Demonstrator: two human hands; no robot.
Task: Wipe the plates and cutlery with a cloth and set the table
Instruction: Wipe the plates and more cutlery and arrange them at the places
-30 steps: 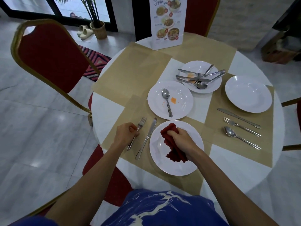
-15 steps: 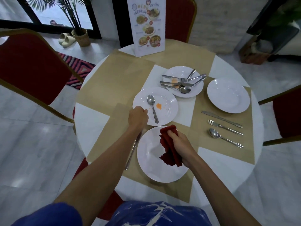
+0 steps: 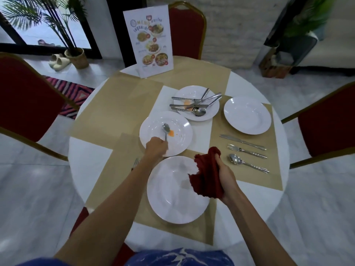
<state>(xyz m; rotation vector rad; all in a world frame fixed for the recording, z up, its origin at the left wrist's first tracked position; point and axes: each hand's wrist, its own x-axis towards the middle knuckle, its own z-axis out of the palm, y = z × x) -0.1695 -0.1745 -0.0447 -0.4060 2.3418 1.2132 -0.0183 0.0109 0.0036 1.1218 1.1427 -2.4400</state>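
My left hand (image 3: pixel 156 148) grips the handle of a spoon (image 3: pixel 166 129) whose bowl lies on a white plate (image 3: pixel 178 138) smeared with orange. My right hand (image 3: pixel 225 174) holds a dark red cloth (image 3: pixel 206 175) bunched above the right rim of the near white plate (image 3: pixel 172 200). A fork (image 3: pixel 136 163) peeks out from under my left forearm. A farther plate (image 3: pixel 208 114) carries several pieces of cutlery. At the right a place is set with a clean plate (image 3: pixel 247 115), a knife (image 3: pixel 242 142), a fork (image 3: pixel 246 151) and a spoon (image 3: pixel 247 163).
The round white table (image 3: pixel 90 150) bears tan placemats (image 3: pixel 119 104). A menu stand (image 3: pixel 150 43) stands at its far edge. Red chairs (image 3: pixel 28 98) with gold frames surround it on the left, far side and right. A potted plant (image 3: pixel 75 54) and slippers sit on the floor beyond.
My left hand left the fork beside the near plate, reached forward and took the spoon's handle on the smeared plate. My right hand lifted the cloth to the plate's right rim.
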